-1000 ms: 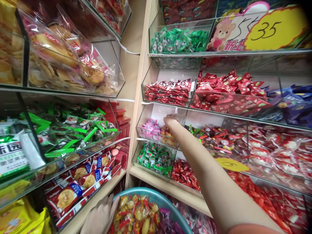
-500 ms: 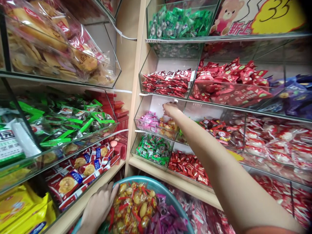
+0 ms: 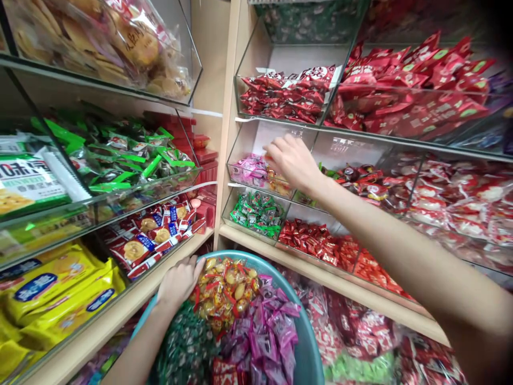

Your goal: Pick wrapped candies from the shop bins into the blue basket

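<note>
Right grip, fingers loosely spread, hangs just above the golden candies (left grip clasps the basket rim).

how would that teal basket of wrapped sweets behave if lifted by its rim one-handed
The teal basket, heaped with wrapped sweets, is probably fairly heavy. Held only where the left hand touches its rim, it would likely tip away. The loose glossy purple sweets on top may slide out.

Bright, even indoor light. Glare streaks the clear bin fronts. Right hand is sharp; corners warp, top right darkens.
</note>
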`<state>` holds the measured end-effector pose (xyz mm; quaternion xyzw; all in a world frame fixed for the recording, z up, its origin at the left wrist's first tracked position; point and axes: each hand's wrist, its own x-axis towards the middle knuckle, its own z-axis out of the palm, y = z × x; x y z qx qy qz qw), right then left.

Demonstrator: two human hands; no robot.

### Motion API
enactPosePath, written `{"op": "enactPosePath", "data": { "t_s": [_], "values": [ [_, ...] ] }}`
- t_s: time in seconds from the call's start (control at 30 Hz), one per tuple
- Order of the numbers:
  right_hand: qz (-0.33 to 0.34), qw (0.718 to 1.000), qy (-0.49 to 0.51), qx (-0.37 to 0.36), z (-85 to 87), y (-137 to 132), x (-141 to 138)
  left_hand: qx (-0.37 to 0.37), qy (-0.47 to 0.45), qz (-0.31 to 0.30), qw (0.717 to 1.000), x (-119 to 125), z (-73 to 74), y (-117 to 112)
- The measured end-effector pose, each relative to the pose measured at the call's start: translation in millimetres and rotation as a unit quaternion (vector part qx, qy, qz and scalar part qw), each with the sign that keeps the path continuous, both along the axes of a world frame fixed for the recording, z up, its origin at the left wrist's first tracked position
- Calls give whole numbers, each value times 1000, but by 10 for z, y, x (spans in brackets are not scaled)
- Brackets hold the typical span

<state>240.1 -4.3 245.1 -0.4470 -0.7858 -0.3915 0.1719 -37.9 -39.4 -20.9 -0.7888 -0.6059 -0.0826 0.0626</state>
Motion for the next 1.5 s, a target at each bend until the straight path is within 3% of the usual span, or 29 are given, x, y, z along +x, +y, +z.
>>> {"op": "enactPosePath", "data": {
  "t_s": [0.13, 0.2, 0.27, 0.37, 0.4, 0.47, 0.7, 0.83, 0.9, 1.07, 1.33, 1.43, 1.5],
  "values": [
    [126, 982, 118, -79, -562, -670, -137, 1, 2, -5, 1000, -6, -14, -2],
    [179, 935, 253, -172, -893, -886, -186, 1, 3, -8, 1000, -4, -19, -2],
    [196, 836, 416, -298, -1181, -985, -224, 4, 1, -11, 1000, 0, -18, -3],
    [180, 627, 607, -454, -1460, -982, -259, 4, -4, -7, 1000, 8, -1, -12],
    [172, 571, 642, -482, -1511, -965, -264, -1, -4, -4, 1000, 10, 6, -16],
    [162, 501, 681, -509, -1567, -935, -263, -10, 0, 1, 1000, 10, 13, -20],
    [175, 410, 715, -539, -1589, -941, -233, 7, 21, -10, 1000, -20, -58, 9],
    [181, 344, 725, -569, -1680, -952, -188, 0, 10, -9, 1000, -10, -25, -11],
    [185, 325, 729, -574, -1755, -971, -163, -5, 5, -3, 1000, 4, 10, -28],
    [207, 317, 740, -556, -1931, -1074, -143, -6, 3, -2, 1000, 25, 54, -50],
    [215, 297, 772, -519, -2072, -1130, -299, -1, -5, -6, 1000, -2, -17, -22],
    [214, 327, 771, -502, -2117, -1119, -359, 4, 9, -11, 1000, -14, -40, -10],
    [219, 390, 753, -483, -2141, -1124, -378, 9, 18, -16, 1000, -16, -43, -8]
  ]
}}
